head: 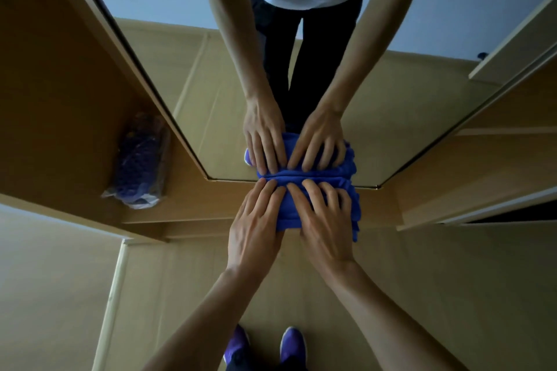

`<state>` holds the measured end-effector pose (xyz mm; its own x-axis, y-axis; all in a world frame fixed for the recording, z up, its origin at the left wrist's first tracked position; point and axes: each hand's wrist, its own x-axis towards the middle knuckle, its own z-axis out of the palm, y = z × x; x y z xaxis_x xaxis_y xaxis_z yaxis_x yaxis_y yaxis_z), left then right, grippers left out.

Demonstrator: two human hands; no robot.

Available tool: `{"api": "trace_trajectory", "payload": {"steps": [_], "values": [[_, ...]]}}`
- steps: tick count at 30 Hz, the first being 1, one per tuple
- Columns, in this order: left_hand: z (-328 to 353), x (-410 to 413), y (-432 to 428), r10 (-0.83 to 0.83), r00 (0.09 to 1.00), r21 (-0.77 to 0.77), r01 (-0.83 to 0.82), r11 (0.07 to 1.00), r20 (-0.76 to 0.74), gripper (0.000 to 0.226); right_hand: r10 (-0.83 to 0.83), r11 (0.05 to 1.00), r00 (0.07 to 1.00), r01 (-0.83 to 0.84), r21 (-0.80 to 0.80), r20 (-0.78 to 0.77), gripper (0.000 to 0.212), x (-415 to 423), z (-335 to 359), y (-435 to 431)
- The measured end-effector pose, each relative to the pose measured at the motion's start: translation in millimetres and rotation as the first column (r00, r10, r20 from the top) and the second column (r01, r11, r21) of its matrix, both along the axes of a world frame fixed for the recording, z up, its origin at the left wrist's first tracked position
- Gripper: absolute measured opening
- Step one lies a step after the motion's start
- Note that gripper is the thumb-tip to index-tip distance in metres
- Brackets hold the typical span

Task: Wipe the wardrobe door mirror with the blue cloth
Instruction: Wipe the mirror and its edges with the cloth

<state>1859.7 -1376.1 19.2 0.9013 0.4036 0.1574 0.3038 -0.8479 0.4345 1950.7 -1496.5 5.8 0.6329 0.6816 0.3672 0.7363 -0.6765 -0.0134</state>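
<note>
Both hands are down on it now: the left hand [256, 220] and the right hand [324, 220] lie side by side with fingers stretched out straight, flat on top of the soft, bunched-up blue cloth [319, 178], neither one gripping, both simply pressing. The pad sits right where the tall, light-wood-framed wardrobe door mirror [196, 84] meets its bottom edge in this view, and the glass throws back a matching pair of hands and a second strip of blue just above. It reads as a light, limp, fluffy piece of fabric, nothing fragile about it, but it will crumple and slide out from under bare palms on smooth glass, so my call is that flat, spread fingers over the thick folded middle are the right hold, with weight carried through the fingertips rather than the loose edges. On direction: the folded ridge runs left to right, along the mirror's lower edge, and that looks like the long axis; a ragged loose end trails back towards the person past the right hand's little-finger side. The fingertips all point into the glass. Off to the left, a plastic-wrapped dark purple bundle [140, 163] sits on a wooden shelf, and a pair of purple shoes [292, 343] shows on the pale floor below.
</note>
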Motion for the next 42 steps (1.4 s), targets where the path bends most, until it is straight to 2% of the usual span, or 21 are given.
{"api": "trace_trajectory", "payload": {"steps": [6,10,13,15,19,29,37,42], "values": [[-9.0,0.9,-1.6,-0.016,0.998,-0.05,0.013,0.999,-0.065,0.061,-0.011,0.999,0.991,0.006,-0.036,-0.131,0.055,-1.0,-9.1,-1.6],[6.6,-1.3,-12.3,-0.099,0.986,-0.087,0.088,0.992,-0.133,0.062,-0.005,0.989,0.917,-0.055,-0.139,-0.4,0.064,-2.3,4.7,-16.2],[33.8,-5.0,-27.3,-0.151,0.985,-0.103,0.142,0.985,-0.085,0.062,-0.009,0.992,0.91,-0.044,-0.12,-0.415,0.067,-5.1,33.7,-36.4],[50.0,-4.5,-33.0,-0.158,0.987,-0.101,0.155,0.983,-0.024,0.061,0.002,0.997,0.928,-0.03,-0.07,-0.371,0.069,-4.2,53.0,-44.1],[109.2,2.2,-42.1,-0.168,0.98,-0.056,0.174,0.983,0.104,0.06,0.047,0.998,0.968,-0.038,0.043,-0.245,0.054,1.3,115.7,-55.6],[250.6,5.8,-53.6,-0.232,0.908,0.138,0.195,0.971,0.349,0.054,0.095,0.979,0.995,-0.096,0.178,0.013,0.054,8.3,266.4,-74.2],[373.0,12.9,-59.8,-0.292,0.795,0.302,0.144,0.942,0.532,0.052,0.104,0.958,0.961,-0.166,0.232,0.258,0.056,18.5,391.6,-82.0],[439.6,15.5,-60.9,-0.329,0.738,0.404,0.083,0.911,0.589,0.062,0.088,0.941,0.895,-0.219,0.259,0.437,0.056,23.4,463.5,-86.6]]}}
